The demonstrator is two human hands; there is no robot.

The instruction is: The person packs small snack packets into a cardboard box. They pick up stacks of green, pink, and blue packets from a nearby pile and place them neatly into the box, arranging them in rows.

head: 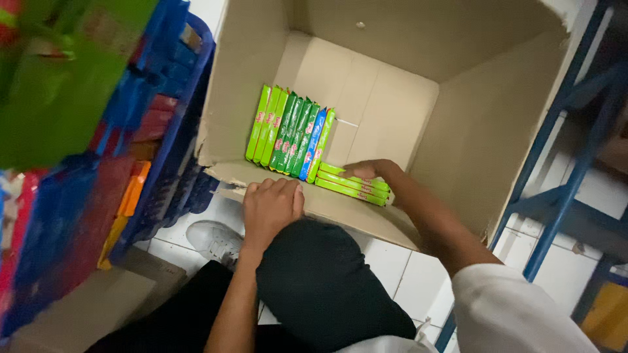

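1. Head view, far left: a blue plastic crate point(167, 131) with slatted walls stands beside the box, stocked with red, orange and blue flat packs; its contents are blurred. A green pack point(59, 85) sits out of focus at the near left edge.
2. Left hand point(271, 206): it rests on the near wall of the cardboard box point(458, 131), fingers curled over the torn rim. It grips the rim only and carries no pack.
3. Standing row point(291, 134): slim glossy packs stand on edge against the left part of the box floor, mostly green, one blue among them, touching one another.
4. Right hand point(366, 171): it reaches inside the box, fingers closed upon the lying packs point(353, 184), a small stack of light green packs laid flat along the near wall, just right of the standing row.
5. Progress, as judged: only the near left corner is filled; most of the matt corrugated floor is bare, so packing appears at an early stage.
6. Right: a blue metal rack frame point(562, 189) stands on white floor tiles.
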